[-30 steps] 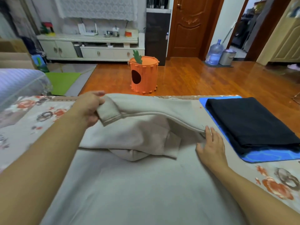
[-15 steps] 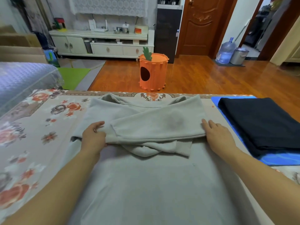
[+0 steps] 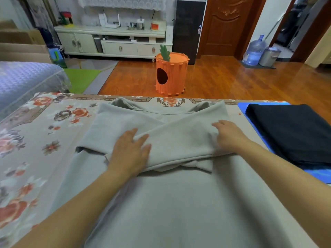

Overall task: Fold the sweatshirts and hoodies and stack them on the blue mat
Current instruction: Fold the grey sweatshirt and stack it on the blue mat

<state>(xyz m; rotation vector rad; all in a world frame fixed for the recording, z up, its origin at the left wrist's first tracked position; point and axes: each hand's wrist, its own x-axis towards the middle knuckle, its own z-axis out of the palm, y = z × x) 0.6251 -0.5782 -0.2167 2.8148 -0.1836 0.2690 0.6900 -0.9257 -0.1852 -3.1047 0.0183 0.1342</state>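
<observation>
The left grip (image 3: 131,153) lies flat and open, fingers spread, pressing on the folded-over sleeve of the grey sweatshirt (image 3: 172,203). The right grip (image 3: 228,136) rests on the same sleeve band further right, fingers straight and loose, holding nothing. The sweatshirt spreads under and between both grips on the floral-covered desk (image 3: 35,140), its body running back toward the person (both sleeves crossed over the chest). Just right of the right grip, a folded black garment (image 3: 293,133) sits on the blue mat (image 3: 320,176)
</observation>
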